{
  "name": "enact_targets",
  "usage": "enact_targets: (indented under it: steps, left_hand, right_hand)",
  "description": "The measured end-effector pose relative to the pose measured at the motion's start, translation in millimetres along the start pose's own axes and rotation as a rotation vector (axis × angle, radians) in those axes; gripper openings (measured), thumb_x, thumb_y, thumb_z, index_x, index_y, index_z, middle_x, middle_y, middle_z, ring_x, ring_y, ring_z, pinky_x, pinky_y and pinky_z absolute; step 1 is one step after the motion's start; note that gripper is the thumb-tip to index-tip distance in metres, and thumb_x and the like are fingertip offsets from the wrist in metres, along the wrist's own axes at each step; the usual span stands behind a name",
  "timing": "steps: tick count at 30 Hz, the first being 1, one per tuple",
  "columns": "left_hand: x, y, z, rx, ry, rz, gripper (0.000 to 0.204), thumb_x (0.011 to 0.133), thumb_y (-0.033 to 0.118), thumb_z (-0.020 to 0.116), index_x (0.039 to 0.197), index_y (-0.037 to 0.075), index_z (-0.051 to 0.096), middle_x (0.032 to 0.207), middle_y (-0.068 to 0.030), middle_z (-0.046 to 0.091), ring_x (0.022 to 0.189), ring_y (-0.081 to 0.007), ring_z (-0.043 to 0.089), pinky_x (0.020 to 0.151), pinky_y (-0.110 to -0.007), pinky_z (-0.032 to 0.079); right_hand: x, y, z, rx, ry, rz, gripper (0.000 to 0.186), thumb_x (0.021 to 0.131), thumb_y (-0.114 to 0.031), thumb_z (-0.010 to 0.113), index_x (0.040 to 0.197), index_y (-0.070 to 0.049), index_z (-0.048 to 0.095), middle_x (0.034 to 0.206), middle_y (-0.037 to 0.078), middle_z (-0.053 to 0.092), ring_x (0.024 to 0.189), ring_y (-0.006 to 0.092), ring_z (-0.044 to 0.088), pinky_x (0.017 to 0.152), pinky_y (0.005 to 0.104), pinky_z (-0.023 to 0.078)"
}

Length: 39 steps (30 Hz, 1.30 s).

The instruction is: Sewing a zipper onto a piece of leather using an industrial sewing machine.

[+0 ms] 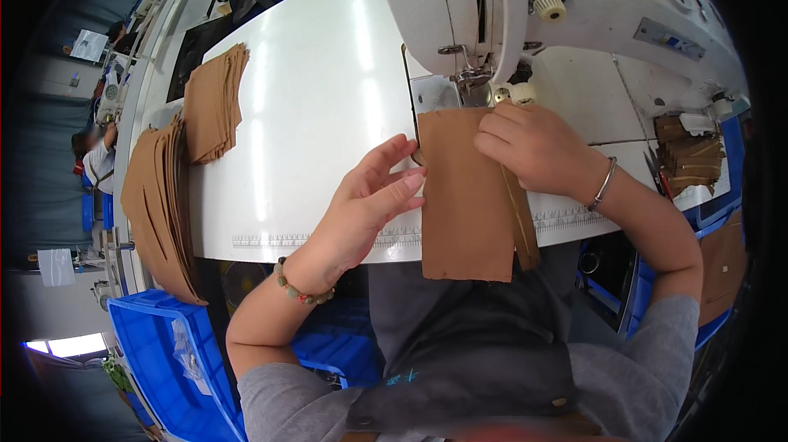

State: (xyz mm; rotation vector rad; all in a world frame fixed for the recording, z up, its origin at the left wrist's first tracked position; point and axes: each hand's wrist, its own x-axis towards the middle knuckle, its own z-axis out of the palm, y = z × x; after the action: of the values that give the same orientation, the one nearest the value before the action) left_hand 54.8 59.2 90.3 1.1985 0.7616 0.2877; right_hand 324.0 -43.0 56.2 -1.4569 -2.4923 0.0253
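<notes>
A brown rectangular piece (pixel 464 204) lies over the table's front edge below the white sewing machine's presser foot (pixel 472 74), with a narrower brown layer (pixel 522 237) showing under its right side. My right hand (pixel 533 142) grips the piece near its upper right corner, fingers curled onto it. My left hand (pixel 369 196) is at the piece's left edge with its fingers apart and loosely bent; its fingertips are beside the edge, and I cannot tell whether they touch it.
Brown piece stacks (pixel 160 212) lie at the left of the white table (pixel 304 97). Small scraps (pixel 685 155) and scissors (pixel 657 175) are at the right. A blue crate (pixel 164 343) stands low at left. Another person (pixel 98 155) sits in the far left background.
</notes>
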Motion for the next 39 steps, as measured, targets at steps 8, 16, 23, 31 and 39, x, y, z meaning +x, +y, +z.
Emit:
enact_targets:
  steps: [8,16,23,31,39]
  left_hand:
    - [28,11,-8,-0.015,-0.213,-0.179,0.048,0.107,0.011,0.058,0.152,-0.002,0.048,0.138,-0.0124,0.062,0.111,-0.0193,0.069,0.091,-0.034,0.061]
    - [50,7,4,1.021,-0.247,0.408,0.037,0.098,0.006,0.068,0.133,-0.001,0.064,0.122,-0.011,0.071,0.096,-0.023,0.07,0.074,-0.032,0.058]
    - [64,-21,18,1.465,0.1,0.924,0.053,0.08,0.002,0.071,0.133,0.001,0.065,0.139,-0.0088,0.064,0.124,-0.0292,0.061,0.095,-0.04,0.049]
    - [60,-29,17,1.554,0.096,0.887,0.06,0.081,0.01,0.075,0.139,0.004,0.063,0.147,-0.0058,0.061,0.132,-0.0296,0.057,0.101,-0.043,0.046]
    - [59,-24,20,1.583,0.085,0.846,0.067,0.081,0.022,0.081,0.143,0.007,0.062,0.15,-0.0044,0.058,0.134,-0.0293,0.055,0.106,-0.044,0.044]
  right_hand:
    - [-4,10,19,-0.136,0.301,0.057,0.035,0.086,-0.009,0.066,0.12,-0.002,0.072,0.128,0.008,0.071,0.106,0.0236,0.065,0.093,0.0374,0.051]
    - [1,17,13,-0.098,0.267,-0.012,0.029,0.091,-0.012,0.062,0.116,-0.006,0.073,0.13,0.003,0.072,0.109,0.0195,0.067,0.095,0.0361,0.049]
    - [2,19,7,-0.031,0.236,-0.003,0.026,0.091,-0.011,0.062,0.115,-0.005,0.072,0.126,0.003,0.071,0.101,0.0201,0.069,0.091,0.036,0.05]
    - [8,10,14,-0.165,0.332,0.044,0.03,0.085,-0.012,0.066,0.114,-0.006,0.073,0.122,0.004,0.071,0.097,0.0211,0.07,0.082,0.0366,0.055]
    - [4,7,9,-0.19,0.298,0.048,0.023,0.087,-0.013,0.065,0.107,-0.006,0.072,0.113,0.002,0.071,0.091,0.0178,0.069,0.085,0.0336,0.05]
